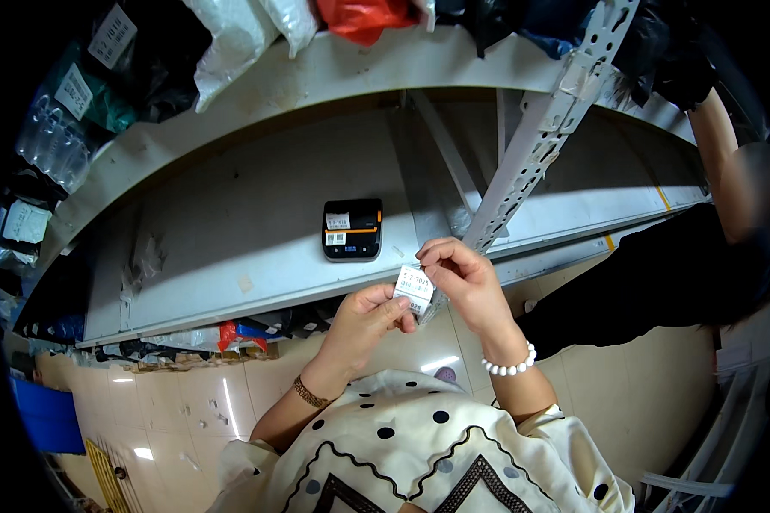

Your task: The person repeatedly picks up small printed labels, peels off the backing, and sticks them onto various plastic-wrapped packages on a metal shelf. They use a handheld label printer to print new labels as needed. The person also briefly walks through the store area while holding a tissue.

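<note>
Between my hands is a small stack or strip of white printed labels (414, 285). My left hand (370, 316) pinches its lower left part between thumb and fingers. My right hand (459, 278) is closed at the label's upper right corner, thumb against forefinger; whether a piece is peeled off there I cannot tell. A black portable label printer (352, 243) with orange trim lies on the grey shelf (257, 231) just beyond my hands, a printed label showing at its top.
A perforated metal upright (530, 162) rises right of my hands. Bagged parcels (231, 43) crowd the upper shelf, and more packages (239, 335) lie below. At the right another person's arm (717, 145) reaches to a black bag. A blue bin (47, 416) stands lower left.
</note>
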Demonstrator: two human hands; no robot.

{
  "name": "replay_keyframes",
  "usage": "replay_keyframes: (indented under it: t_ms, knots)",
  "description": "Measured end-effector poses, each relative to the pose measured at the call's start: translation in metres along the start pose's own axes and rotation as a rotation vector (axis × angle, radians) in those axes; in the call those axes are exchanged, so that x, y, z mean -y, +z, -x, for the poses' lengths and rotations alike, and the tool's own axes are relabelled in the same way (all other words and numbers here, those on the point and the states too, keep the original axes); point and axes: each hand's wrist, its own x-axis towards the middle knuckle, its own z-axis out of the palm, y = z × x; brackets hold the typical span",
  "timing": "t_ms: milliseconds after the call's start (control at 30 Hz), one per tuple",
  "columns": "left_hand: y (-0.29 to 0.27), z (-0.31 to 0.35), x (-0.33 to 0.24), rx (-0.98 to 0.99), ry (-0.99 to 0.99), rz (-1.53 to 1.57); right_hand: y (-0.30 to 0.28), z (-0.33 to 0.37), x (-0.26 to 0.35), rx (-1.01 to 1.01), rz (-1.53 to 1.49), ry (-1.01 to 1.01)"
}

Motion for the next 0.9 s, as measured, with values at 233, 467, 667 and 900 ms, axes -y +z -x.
replay_keyframes:
  t_ms: [233,467,667,900]
  knots:
    - [0.005,0.002,-0.002,-0.004,0.125,-0.197,0.005,0.018,0.016,0.112,0.516,-0.368]
    - [0.008,-0.003,-0.001,0.186,0.237,-0.401,0.001,0.037,0.004,-0.078,0.292,-0.232]
    - [0.019,0.002,-0.014,0.331,0.048,-0.667,-0.007,0.035,-0.004,-0.495,0.091,-0.253]
    - [0.028,0.007,-0.021,0.076,-0.050,-0.333,-0.010,0.037,0.020,-0.194,0.702,-0.735]
